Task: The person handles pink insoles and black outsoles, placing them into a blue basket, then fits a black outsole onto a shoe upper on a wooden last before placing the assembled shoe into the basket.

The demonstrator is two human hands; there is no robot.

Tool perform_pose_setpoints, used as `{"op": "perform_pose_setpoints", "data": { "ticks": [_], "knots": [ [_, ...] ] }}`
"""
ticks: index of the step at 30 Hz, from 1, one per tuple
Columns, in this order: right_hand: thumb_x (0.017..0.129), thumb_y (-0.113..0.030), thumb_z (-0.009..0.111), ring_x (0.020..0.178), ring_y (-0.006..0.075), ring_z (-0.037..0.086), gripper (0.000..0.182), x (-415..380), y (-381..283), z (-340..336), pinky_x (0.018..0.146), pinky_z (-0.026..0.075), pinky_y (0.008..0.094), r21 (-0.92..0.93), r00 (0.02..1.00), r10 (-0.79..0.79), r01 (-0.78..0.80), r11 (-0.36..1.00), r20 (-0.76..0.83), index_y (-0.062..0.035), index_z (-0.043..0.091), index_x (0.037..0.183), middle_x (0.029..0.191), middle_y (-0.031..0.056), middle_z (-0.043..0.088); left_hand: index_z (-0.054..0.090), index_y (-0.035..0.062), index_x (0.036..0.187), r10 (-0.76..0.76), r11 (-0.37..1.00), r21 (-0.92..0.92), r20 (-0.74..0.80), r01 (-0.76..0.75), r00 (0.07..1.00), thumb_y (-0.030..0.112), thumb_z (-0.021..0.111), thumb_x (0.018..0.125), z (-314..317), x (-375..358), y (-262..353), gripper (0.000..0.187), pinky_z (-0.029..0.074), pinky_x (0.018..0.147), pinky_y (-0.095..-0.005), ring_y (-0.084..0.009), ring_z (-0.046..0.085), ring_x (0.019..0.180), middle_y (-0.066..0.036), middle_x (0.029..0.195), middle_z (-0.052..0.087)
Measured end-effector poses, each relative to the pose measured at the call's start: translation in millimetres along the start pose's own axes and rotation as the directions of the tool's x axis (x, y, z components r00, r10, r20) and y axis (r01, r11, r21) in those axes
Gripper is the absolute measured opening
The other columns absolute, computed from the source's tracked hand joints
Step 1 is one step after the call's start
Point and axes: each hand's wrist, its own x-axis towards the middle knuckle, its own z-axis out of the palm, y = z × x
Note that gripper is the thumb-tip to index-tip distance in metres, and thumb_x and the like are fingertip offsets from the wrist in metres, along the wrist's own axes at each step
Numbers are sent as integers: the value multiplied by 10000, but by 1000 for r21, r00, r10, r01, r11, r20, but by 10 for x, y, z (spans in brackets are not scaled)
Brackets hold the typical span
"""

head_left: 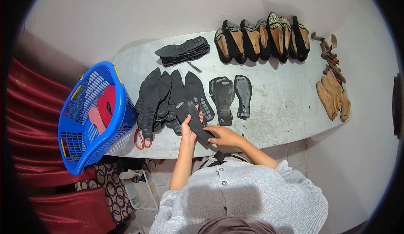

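Note:
A black shoe sole (194,122) is held at a slant over the near edge of the table. My left hand (189,129) wraps round its middle, fingers on one side and thumb on the other. At its lower end, my right hand (223,135) grips the sole with fingers and thumb. Just beyond my left hand lies a spread of black soles (159,95), some with a grid-patterned heel part. To the right of these rest a few separate soles (224,97) and another sole (243,93), lying flat.
Shoes on wooden lasts (252,42) line the table's back edge. A stack of black soles (183,51) lies at the back left. Bare lasts (332,95) sit at the right. Orange-handled scissors (143,140) and a blue basket (119,108) are at the left.

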Motion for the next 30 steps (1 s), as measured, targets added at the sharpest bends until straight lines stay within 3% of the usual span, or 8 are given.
{"op": "perform_pose_setpoints", "data": {
  "ticks": [8,13,16,18,22,24,26,30],
  "knots": [
    [769,-227,630,1140,344,485,507,268,245,-188,956,381,371,-6,961,138,-143,990,-241,-3,498,1204,1257,223,472,319,-67,1279,-76,987,146,66,66,995,177,393,932,172,287,56,430,422,953,-423,-330,469,1140,-149,1314,416],
    [749,-226,639,1257,349,348,775,459,213,-110,1007,327,341,-7,937,74,-81,997,-343,-26,232,1377,1409,276,202,390,-58,1219,-162,974,162,16,158,987,309,487,907,67,622,47,492,423,930,-445,-359,498,1100,-176,1191,508],
    [773,-250,639,1310,357,252,733,471,237,59,1043,265,370,-335,946,29,-143,931,-323,-48,271,1374,1433,269,131,448,-27,1182,-145,979,152,48,136,988,354,529,879,137,612,69,494,419,919,-448,-345,511,1092,-164,1117,558],
    [779,-254,631,1305,353,265,671,452,286,114,1033,284,381,-385,946,-13,-119,915,-324,-59,330,1346,1425,257,174,452,-2,1198,-194,980,81,220,180,956,414,533,860,294,509,119,542,387,948,-468,-331,501,1099,-163,1139,545],
    [797,-235,615,1292,341,300,472,531,486,-118,1021,303,389,-410,903,-219,53,910,-370,-56,503,1219,1378,219,323,393,-3,1266,-136,990,48,185,129,973,464,490,858,156,596,144,628,305,1011,-487,-423,382,1200,-201,1246,459],
    [796,-159,614,1173,300,470,352,634,616,-311,958,376,365,-160,809,-115,27,987,-577,-27,565,1119,1256,185,490,381,20,1289,-158,987,54,219,150,963,486,467,861,188,613,142,638,312,995,-528,-425,368,1208,-183,1267,448],
    [801,-148,612,1041,218,552,313,819,742,-572,885,425,318,317,679,213,31,948,-702,-12,576,1080,1150,127,567,373,38,1303,-251,967,32,241,251,938,497,458,861,208,589,164,642,311,979,-565,-407,363,1220,-164,1285,438],
    [772,-156,656,908,166,570,379,1194,1266,-1160,765,455,271,473,479,386,71,878,-789,12,542,1092,1025,94,597,362,38,1309,-240,971,38,195,237,951,503,464,856,206,596,162,657,296,976,-585,-405,369,1220,-149,1303,425]
  ]
}}
